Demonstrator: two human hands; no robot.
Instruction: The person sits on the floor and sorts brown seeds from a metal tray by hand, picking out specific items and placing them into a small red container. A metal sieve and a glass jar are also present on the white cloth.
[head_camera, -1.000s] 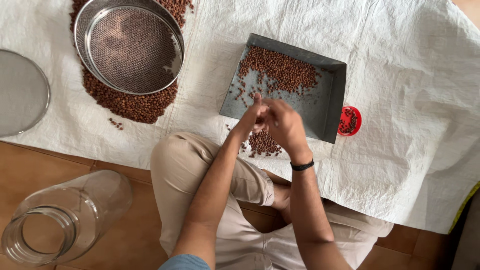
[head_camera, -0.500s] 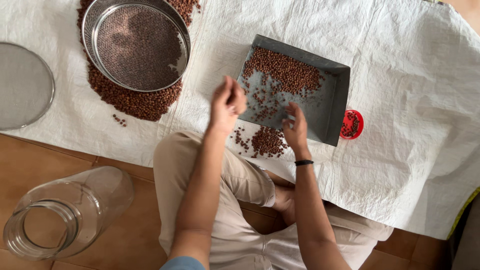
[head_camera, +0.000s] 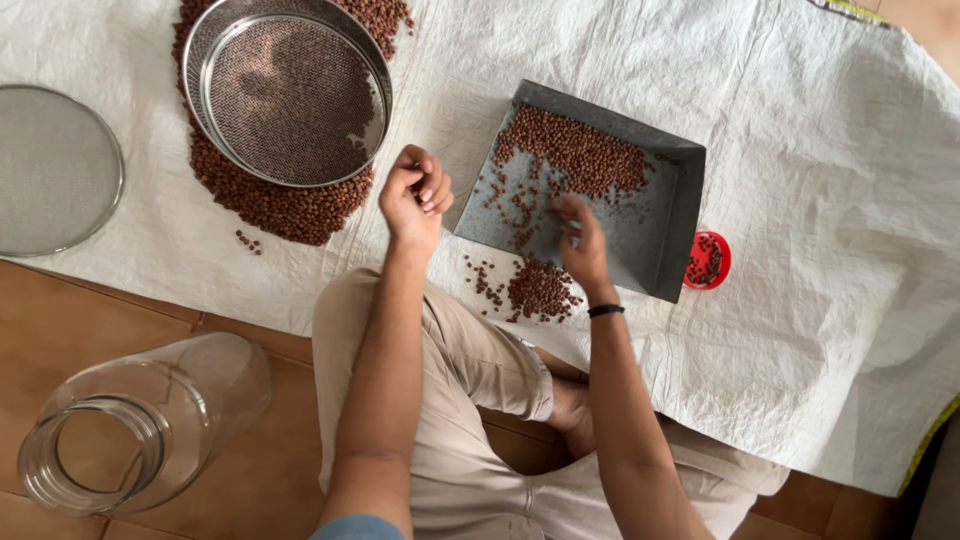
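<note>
— Which way does the grey metal tray (head_camera: 655, 225) lie?

— On the white cloth (head_camera: 830, 180), turned askew: its open edge faces lower left, walled corner to the right. Brown seeds (head_camera: 575, 150) pile toward its far side.

— And the hands, left to right?

— The left hand (head_camera: 414, 195) hovers between sieve (head_camera: 287, 88) and tray, fingers curled into a loose fist; whether it holds seeds, I cannot tell. The right hand (head_camera: 583, 245) reaches palm-down into the tray, fingers (head_camera: 570, 208) spread on scattered seeds, grasping nothing.
</note>
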